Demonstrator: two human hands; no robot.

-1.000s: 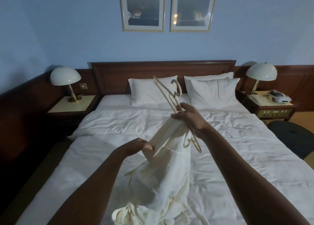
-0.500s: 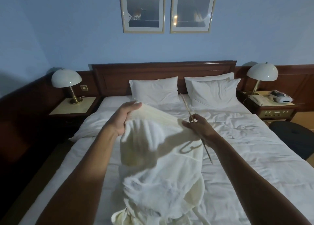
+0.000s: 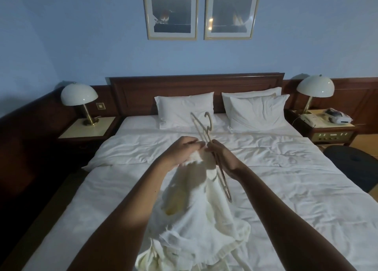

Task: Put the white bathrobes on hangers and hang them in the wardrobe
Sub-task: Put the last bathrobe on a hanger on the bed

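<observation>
I see the left hand (image 3: 181, 151) gripping the white bathrobe (image 3: 196, 213) at its top edge. The right hand (image 3: 222, 157) holds the hanger (image 3: 206, 139), tilted, hook upward. Both hands are above the bed (image 3: 286, 178), fingertips nearly meeting.

A wide bed with rumpled white sheets (image 3: 286, 189) is filling the middle of the room, and three white pillows (image 3: 185, 109) are leaning against its dark wooden headboard (image 3: 196, 84). Two gold-framed pictures (image 3: 171, 11) are hanging side by side on the blue wall (image 3: 81, 35). A cream dome-shaded brass lamp (image 3: 79, 96) is standing on each bedside table (image 3: 86, 127); on the right-hand table a pale telephone (image 3: 309, 118) is sitting beside the lamp. A dark round seat (image 3: 356, 168) is showing at the right edge.
</observation>
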